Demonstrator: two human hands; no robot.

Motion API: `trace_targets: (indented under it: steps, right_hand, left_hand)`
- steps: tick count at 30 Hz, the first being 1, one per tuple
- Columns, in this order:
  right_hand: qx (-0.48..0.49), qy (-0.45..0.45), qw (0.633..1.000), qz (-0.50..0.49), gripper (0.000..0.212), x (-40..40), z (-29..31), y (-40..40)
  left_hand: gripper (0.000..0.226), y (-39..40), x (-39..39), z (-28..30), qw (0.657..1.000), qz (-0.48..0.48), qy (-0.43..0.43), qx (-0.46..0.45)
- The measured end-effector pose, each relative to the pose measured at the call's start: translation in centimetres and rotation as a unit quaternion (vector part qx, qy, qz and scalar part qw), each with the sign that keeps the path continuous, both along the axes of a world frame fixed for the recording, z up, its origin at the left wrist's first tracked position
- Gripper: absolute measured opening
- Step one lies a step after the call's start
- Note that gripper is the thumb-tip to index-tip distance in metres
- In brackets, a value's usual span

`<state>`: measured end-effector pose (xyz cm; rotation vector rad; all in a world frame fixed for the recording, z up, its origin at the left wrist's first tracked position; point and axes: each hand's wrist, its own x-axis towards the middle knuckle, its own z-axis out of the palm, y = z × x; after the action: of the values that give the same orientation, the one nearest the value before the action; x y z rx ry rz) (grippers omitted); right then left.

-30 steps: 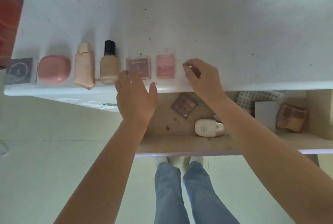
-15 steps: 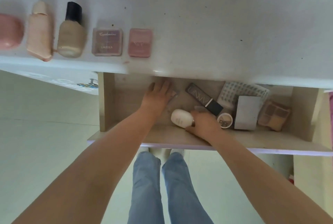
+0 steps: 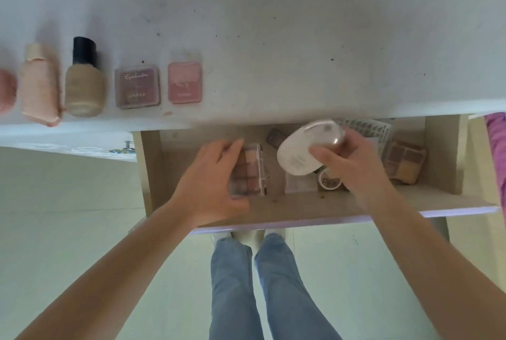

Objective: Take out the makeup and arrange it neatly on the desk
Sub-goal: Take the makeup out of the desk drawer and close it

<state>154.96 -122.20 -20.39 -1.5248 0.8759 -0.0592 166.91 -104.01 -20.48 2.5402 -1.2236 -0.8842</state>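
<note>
My right hand (image 3: 347,164) has lifted the white compact (image 3: 304,150), fingers curled around it; my left hand (image 3: 210,180) now grips the eyeshadow palette (image 3: 253,172).

Mauve palette (image 3: 137,87) on the tabletop (image 3: 273,24): lid reads "LAVELA" in capitals along its lower part; script line above it not legible. Markings on the pink compact (image 3: 185,82) and the white bottle (image 3: 302,152) too blurred to read.

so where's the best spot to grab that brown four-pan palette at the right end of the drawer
Probably by its two long side edges, pinched from above. The brown palette lies flat on the drawer floor, tilted slightly, with its top face open to reach. Come from the front, since the desk edge overhangs the back.
</note>
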Motion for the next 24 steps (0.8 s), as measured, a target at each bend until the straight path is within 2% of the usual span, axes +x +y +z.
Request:
trace_targets:
  steps: [2, 4, 7, 11, 14, 17, 24]
  right_hand:
    - [-0.03, -0.05, 0.998, -0.027, 0.022, 1.5, 2.1, -1.1]
    - [-0.105, -0.073, 0.992, -0.008, 0.026, 3.5, 3.9, -2.1]
    - [-0.222, -0.032, 0.973, 0.053, 0.044, 6.8, 4.4, -3.8]
    - [-0.267, 0.028, 0.96, 0.085, 0.046, 9.8, 2.3, -4.2]
    - [-0.33, 0.042, 0.939, 0.084, 0.043, 10.4, 0.6, -4.1]
    - [-0.385, 0.047, 0.918, 0.075, 0.038, 10.7, -0.3, -4.5]
    - [-0.374, 0.066, 0.924, 0.034, 0.035, 11.3, -0.2, -4.2]
  left_hand:
    - [0.098, -0.8, 1.4, 2.5, 0.993, 0.01, -0.094, -0.075]
    - [0.084, -2.4, 3.4, 3.5, 0.98, 0.02, -0.17, -0.105]
    - [0.069, -5.9, 6.1, 3.8, 0.965, 0.001, -0.244, -0.094]
    - [0.06, -8.3, 7.3, 1.8, 0.963, -0.085, -0.254, -0.017]
    - [0.06, -7.6, 7.4, 0.9, 0.97, -0.078, -0.23, -0.001]
    - [0.061, -6.9, 7.7, 0.7, 0.972, -0.097, -0.207, 0.058]
    - [0.061, -5.8, 7.5, 1.2, 0.97, -0.107, -0.198, 0.091]
